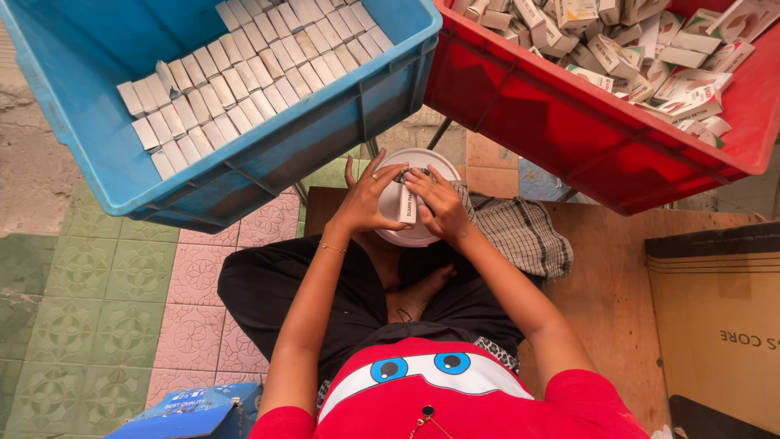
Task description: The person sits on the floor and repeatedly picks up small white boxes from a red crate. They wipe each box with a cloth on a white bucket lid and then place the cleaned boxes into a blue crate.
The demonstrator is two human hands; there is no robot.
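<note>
Both hands meet over a white round lid [422,236] that sits just above the person's crossed legs. Left hand [367,199] and right hand [443,207] are closed together on one small white carton [407,205], held upright between them, fingers curled around its top end. Left hand wears a ring and a thin bracelet at the wrist.

The carton sits over the middle of the lid, between the two crates.

Blue crate [268,154] is up left, tilted toward the person. Inside it are neat rows of white cartons [244,73], packed edge to edge in diagonal lines and filling the crate's right side; the left part of the crate floor is bare blue.

Red crate [561,122] is up right, also tilted. It holds a loose heap of cartons [650,49], white with red and green print, lying at all angles.

A checked cloth [520,232] lies just right of the hands, on the wooden board [609,293] the person sits on. A brown cardboard box [715,325] is at the board's right edge. A blue printed box [195,415] is at the bottom left on the tiled floor [97,309].
</note>
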